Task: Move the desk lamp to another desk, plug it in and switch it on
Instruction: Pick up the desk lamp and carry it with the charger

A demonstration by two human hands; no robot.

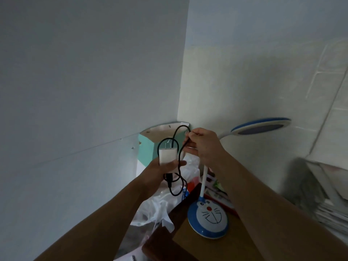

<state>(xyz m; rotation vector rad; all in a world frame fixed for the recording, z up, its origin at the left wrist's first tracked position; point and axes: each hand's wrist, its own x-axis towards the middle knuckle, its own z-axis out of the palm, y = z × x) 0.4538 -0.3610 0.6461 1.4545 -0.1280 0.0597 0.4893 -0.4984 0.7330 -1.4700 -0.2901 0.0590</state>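
Left hand [165,169], palm up with forearm raised, grips a white rectangular plug adapter [168,154], prongs upward. Right hand [202,146], knuckles toward the camera, pinches the looped black cable [179,147] between fingertips. The blue-and-white cartoon-face desk lamp [208,219] stands on the brown wooden desk [216,247] below the right forearm.

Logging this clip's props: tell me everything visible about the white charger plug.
The white charger plug is a small, smooth, plastic-looking block with two metal prongs pointing up, not in any socket. The left hand grips its lower half and holds it upright in the air near the wall corner. A black cable leaves its underside, loops around it, and runs up to the right hand, which pinches it.
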